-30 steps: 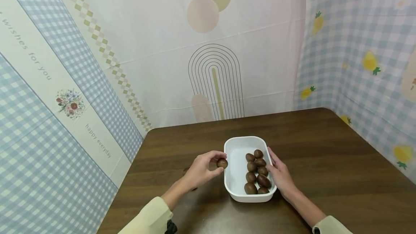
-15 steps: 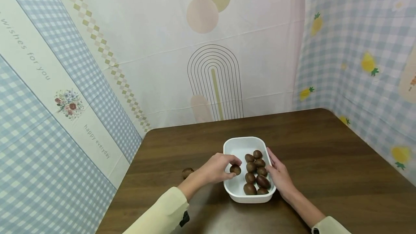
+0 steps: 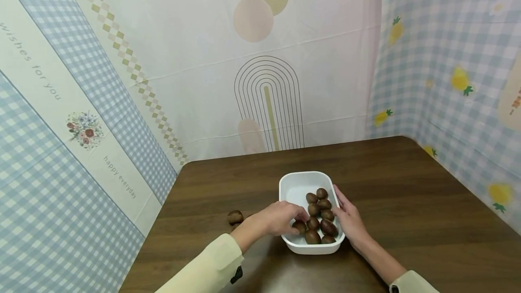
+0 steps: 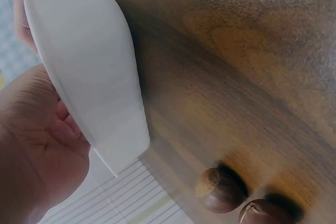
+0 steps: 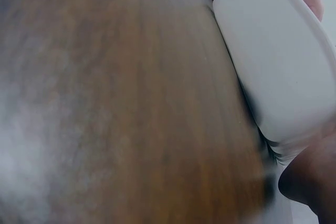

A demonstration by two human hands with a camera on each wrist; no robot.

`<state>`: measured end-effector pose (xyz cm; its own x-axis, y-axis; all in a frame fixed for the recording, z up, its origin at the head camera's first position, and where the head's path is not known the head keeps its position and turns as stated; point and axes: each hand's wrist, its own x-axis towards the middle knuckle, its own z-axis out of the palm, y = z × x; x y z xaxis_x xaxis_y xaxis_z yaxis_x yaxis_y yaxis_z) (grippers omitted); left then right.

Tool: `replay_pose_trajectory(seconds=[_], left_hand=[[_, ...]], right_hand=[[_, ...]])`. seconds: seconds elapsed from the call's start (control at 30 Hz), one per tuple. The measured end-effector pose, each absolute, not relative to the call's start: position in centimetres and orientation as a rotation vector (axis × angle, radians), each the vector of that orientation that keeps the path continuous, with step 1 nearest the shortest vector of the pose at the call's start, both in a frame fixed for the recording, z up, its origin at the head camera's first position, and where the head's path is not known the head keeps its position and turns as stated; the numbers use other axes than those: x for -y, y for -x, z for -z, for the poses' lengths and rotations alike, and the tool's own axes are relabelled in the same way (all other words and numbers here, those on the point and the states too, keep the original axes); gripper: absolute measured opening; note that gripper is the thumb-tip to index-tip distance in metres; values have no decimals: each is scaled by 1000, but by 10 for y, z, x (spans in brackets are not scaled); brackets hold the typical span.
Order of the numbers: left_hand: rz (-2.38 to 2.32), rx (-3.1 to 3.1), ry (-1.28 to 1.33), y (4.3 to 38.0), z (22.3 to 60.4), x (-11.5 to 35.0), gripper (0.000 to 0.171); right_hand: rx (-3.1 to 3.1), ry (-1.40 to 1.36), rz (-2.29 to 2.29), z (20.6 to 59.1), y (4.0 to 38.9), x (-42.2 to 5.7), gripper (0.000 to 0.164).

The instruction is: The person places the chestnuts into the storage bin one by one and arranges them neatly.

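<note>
A white rectangular container (image 3: 299, 180) stands on the table with several brown chestnuts (image 3: 312, 237) grouped along its right side. My left hand (image 3: 281, 219) reaches over the left rim, its fingers and thumb around one chestnut (image 3: 299, 226) low in the container beside the others. In the left wrist view, the container's wall hides the fingertips of that hand (image 4: 42, 140). My right hand (image 3: 351, 220) grips the container's right side, thumb at the rim and fingers along the outer wall. It shows dark and partly cut off in the right wrist view.
Left of the container, loose chestnuts (image 3: 234, 217) lie on the dark wooden table (image 3: 407, 202), partly behind the left forearm; the left wrist view shows two chestnuts (image 4: 220, 190) there. Patterned cloths (image 3: 195, 103) hang behind the table and at both sides.
My left hand has carried a chestnut from outside the left rim into the container, then down toward the near side beside the others. The right hand and the container stay in place.
</note>
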<state>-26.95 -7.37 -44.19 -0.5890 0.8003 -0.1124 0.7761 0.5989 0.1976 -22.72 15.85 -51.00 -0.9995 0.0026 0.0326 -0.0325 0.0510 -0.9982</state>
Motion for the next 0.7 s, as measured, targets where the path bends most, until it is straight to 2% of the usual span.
replay_pose_trajectory(seconds=[0.3, 0.47, 0.7], left_hand=[[-10, -2635, -1330, 263, 436, 70, 40], [-136, -2572, -1251, 260, 434, 72, 44], [-679, -2506, -1315, 271, 433, 89, 25]], right_hand=[[2263, -17, -2130, 511, 228, -159, 75], [2277, -15, -2130, 512, 228, -159, 74], [2185, -102, -2166, 513, 229, -158, 73]])
